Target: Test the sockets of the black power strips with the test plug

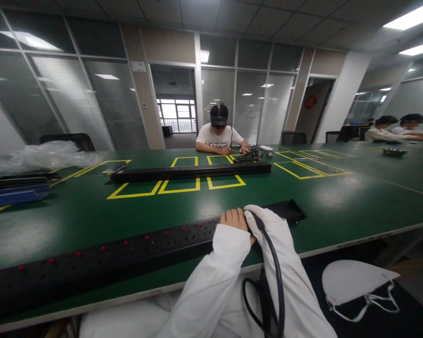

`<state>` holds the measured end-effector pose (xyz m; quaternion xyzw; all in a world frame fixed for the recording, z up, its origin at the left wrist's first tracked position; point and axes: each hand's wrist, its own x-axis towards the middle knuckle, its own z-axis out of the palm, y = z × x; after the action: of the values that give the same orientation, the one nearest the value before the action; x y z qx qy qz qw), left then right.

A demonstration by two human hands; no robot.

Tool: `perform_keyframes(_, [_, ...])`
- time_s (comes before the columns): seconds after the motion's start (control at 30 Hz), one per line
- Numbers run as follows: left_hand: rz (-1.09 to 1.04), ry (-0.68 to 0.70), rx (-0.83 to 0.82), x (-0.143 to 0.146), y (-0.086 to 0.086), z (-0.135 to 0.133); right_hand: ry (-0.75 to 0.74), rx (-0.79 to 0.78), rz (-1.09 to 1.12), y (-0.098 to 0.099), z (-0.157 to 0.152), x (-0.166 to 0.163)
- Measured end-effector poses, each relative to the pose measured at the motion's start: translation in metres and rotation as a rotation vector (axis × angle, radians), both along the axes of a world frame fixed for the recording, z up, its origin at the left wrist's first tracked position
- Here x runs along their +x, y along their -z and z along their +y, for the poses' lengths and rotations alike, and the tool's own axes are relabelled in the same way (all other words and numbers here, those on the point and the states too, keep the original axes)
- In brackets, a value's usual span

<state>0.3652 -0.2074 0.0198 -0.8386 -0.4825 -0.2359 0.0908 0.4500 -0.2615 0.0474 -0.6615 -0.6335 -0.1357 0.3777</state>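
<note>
A long black power strip with several sockets and red dots along its top lies across the table's near side. My left hand is bare and closed over the strip near its right end. Pressed up beside it, my right hand wears a white glove and grips the head of a black power cord. The cord runs down over my right sleeve and loops near my lap. Whether its head is seated in the strip is hidden by my hands. A black end piece shows beyond my right hand.
Another black power strip lies across yellow tape outlines on the green table. Opposite, a person handles small dark parts. Clear plastic wrap and blue pieces lie at left. A white mask rests at lower right.
</note>
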Motion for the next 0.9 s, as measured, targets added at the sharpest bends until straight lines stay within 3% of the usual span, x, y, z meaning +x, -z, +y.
perform_keyframes(0.5, [-0.013, 0.000, 0.041, 0.0016, 0.0018, 0.0015, -0.125, -0.021, 0.072, 0.0050, 0.0038, 0.0064])
perform_keyframes(0.9, [-0.015, 0.003, 0.056, 0.0015, 0.0041, 0.0017, -0.115, -0.011, 0.074, 0.0039, 0.0046, 0.0051])
